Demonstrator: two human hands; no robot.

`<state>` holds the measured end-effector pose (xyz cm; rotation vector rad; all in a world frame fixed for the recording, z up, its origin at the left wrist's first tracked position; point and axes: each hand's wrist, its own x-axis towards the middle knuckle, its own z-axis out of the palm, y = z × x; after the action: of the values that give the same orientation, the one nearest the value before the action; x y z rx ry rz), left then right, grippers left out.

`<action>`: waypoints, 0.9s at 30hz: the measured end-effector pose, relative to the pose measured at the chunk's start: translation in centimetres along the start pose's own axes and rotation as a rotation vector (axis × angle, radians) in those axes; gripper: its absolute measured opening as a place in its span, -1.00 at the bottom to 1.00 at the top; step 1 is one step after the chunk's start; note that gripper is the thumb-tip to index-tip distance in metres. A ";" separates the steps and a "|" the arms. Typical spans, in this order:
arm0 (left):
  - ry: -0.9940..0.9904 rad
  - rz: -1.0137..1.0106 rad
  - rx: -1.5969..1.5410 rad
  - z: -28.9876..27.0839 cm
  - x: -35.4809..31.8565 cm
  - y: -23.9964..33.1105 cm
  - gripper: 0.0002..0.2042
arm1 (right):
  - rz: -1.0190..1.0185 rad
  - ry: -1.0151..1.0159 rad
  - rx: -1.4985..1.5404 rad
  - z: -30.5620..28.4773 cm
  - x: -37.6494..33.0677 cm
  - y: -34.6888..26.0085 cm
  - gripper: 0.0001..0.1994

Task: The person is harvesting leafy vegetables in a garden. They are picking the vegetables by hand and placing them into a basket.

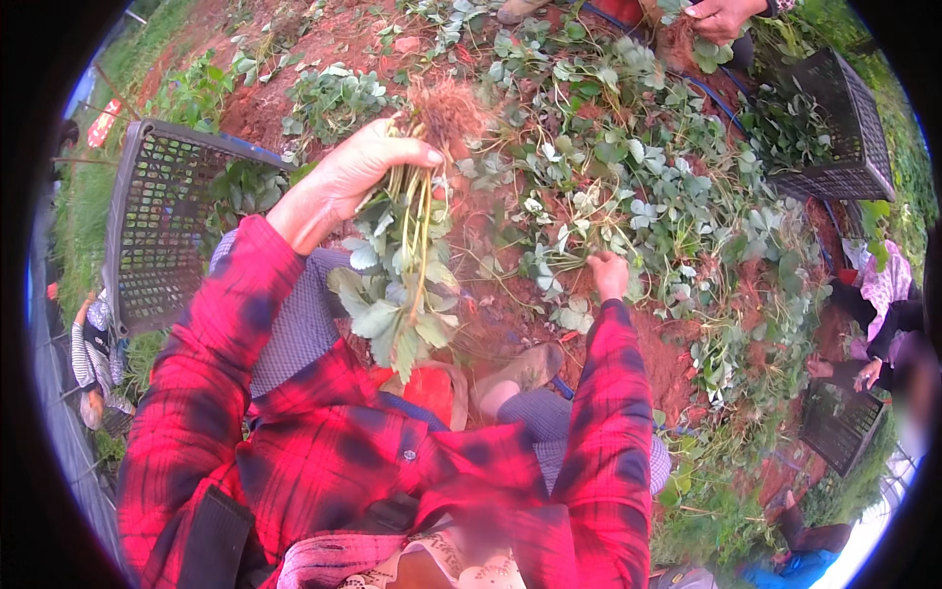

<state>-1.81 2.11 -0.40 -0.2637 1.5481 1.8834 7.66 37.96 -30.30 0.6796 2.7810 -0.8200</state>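
Observation:
My left hand [358, 167] is closed round a bunch of strawberry plants [397, 255]. The reddish-brown roots [446, 113] stick up past my thumb, and the green leaves hang down below my fist. To the right and lower, my right hand [609, 275] reaches into loose strawberry plants [648, 221] lying on the red soil. Its fingers are bent together on the stems of one plant; the fingertips are partly hidden among the leaves.
A dark plastic crate [162, 221] with some plants stands at my left. Another crate [839, 123] holding plants is at the far right, and a third [842, 427] lies nearer. A co-worker's hand [721, 18] holds plants at the top. Other people crouch at both sides.

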 end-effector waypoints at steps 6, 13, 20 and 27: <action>-0.030 0.004 0.123 0.8 0.9 -0.2 -0.65 | 0.135 -0.246 0.707 -4.1 0.3 -2.3 -0.82; -0.137 0.084 0.286 2.0 0.9 0.4 -0.54 | 0.373 -0.305 0.934 -10.4 -3.1 -5.1 -0.91; -0.103 0.197 0.530 0.6 0.1 -1.0 -0.45 | 0.182 -0.357 1.353 -15.8 -6.8 -9.8 -0.90; -0.210 0.275 0.324 1.2 -1.2 -1.5 -0.47 | 0.079 -0.341 1.514 -18.0 -11.6 -17.7 -0.90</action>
<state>0.29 2.89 -0.63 0.2958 1.7770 1.7552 9.16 30.21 -3.66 0.6343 1.3824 -2.6207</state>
